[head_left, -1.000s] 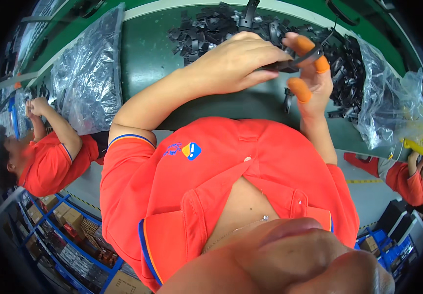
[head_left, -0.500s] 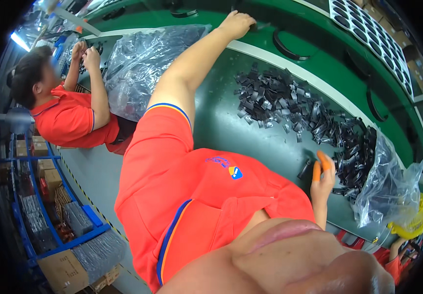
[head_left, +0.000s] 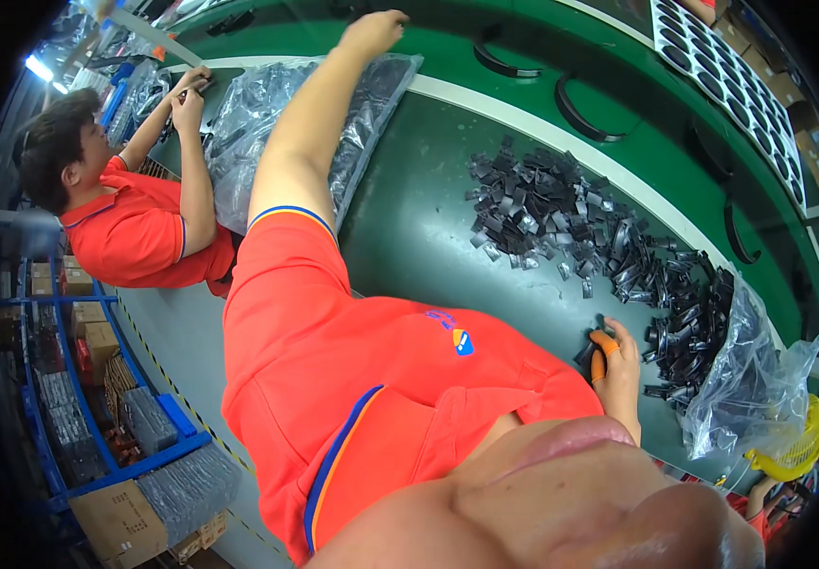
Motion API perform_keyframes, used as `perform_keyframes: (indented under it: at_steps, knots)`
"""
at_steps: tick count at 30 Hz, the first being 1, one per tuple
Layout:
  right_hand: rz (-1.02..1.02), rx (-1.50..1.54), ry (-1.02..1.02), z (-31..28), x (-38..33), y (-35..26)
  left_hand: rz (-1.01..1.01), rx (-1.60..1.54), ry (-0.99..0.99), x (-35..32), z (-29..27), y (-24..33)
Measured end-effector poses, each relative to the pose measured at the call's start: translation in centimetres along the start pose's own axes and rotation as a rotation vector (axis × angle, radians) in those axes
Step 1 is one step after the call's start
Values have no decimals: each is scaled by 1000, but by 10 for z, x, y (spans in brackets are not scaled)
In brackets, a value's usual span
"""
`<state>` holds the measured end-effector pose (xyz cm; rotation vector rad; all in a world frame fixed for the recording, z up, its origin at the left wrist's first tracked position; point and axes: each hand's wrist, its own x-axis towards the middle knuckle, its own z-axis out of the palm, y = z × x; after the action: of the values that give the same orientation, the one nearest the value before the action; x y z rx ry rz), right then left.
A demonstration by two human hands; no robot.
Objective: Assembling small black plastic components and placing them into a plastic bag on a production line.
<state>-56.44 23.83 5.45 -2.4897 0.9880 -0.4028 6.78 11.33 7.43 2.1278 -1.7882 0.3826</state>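
My left arm reaches across to the green belt at the back, where my left hand [head_left: 374, 33] is over the far strip with its fingers curled. Whatever they may hold is hidden. At the right front of the bench, my right hand [head_left: 620, 368] wears orange finger covers on its thumb and index finger. These two close on the end of a small flat black piece [head_left: 584, 355] low on the bench. Beyond it spreads a heap of similar small black pieces [head_left: 542, 204]. Curved black strips [head_left: 580, 112] lie on the belt to the right of my left hand.
A clear plastic bag [head_left: 741, 365] borders the heap at right, near a yellow basket [head_left: 798, 441]. Plastic sheeting [head_left: 371, 114] lies under my left arm. A co-worker in red [head_left: 144, 228] handles something at far left. A white tray with round black shapes [head_left: 727, 85] stands behind.
My left hand has moved left along the belt, and a curved strip now shows where it was. My right hand's fingers have bent down onto the small black piece. The view has shifted slightly.
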Motion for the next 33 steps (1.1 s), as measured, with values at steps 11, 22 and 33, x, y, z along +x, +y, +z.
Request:
perform_keyframes:
  at_steps: [11, 22, 33]
  knots:
    - [303, 271, -91, 28, 14, -12, -56, 386, 228, 67, 83, -197]
    - [339, 171, -132, 37, 44, -28, -169, 637, -261, 83, 89, -204]
    - [299, 26, 76, 44, 60, -40, -129, 33, -302, 15, 22, -203]
